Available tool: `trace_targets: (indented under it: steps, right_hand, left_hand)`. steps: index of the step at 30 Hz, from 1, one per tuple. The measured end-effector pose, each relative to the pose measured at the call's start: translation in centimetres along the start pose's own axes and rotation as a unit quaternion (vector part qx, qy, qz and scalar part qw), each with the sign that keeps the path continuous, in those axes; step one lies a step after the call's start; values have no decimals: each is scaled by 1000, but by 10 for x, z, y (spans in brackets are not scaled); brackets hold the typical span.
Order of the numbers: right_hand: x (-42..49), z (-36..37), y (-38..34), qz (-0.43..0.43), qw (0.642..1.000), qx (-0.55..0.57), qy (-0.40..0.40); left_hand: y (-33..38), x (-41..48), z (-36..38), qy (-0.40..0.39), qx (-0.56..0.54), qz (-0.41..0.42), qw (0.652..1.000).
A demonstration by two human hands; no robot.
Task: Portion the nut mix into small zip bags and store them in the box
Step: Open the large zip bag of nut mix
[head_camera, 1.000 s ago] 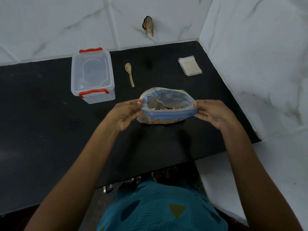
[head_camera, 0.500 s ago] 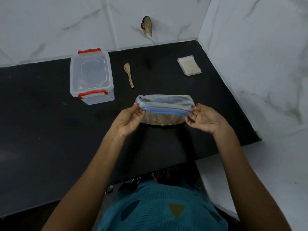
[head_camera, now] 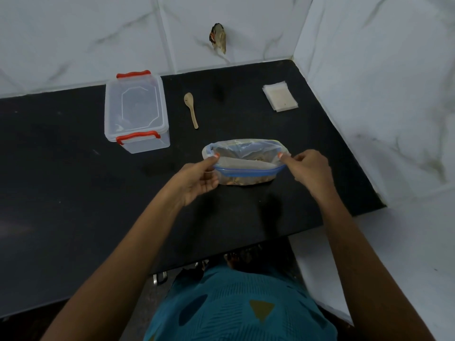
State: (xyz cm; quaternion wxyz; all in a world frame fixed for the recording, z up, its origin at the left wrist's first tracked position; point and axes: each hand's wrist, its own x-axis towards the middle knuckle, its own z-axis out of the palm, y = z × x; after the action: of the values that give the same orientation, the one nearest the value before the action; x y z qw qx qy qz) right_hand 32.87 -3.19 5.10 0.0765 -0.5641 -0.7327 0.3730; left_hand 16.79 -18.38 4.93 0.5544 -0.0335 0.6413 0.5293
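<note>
Zip bag, clear crinkled plastic, blue seal; both hands pinch rim.

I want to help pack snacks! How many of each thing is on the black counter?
Plastic box: 1
Wooden spoon: 1
Big bag of nuts: 1
Stack of small bags: 1 (the bags in it are too thin to count)
Total: 4
</note>
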Motion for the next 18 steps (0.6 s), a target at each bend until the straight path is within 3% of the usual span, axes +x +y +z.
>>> trace_targets:
  steps: [6,12,15,18]
  right_hand:
    - [-4,-5,-7,127,951,250,-132]
    - [-3,-7,0,138,899,395,-132]
    - [-4,-6,5,155,841,496,-150]
    - [-3,-1,9,199,757,594,-185]
  left_hand:
    - [-1,0,0,-1,-25,23,999]
    - [-1,-2,1,-19,-127,38,991]
    - [-6,-1,0,-60,-226,1,972]
    - [-13,1,0,-104,-262,-8,959]
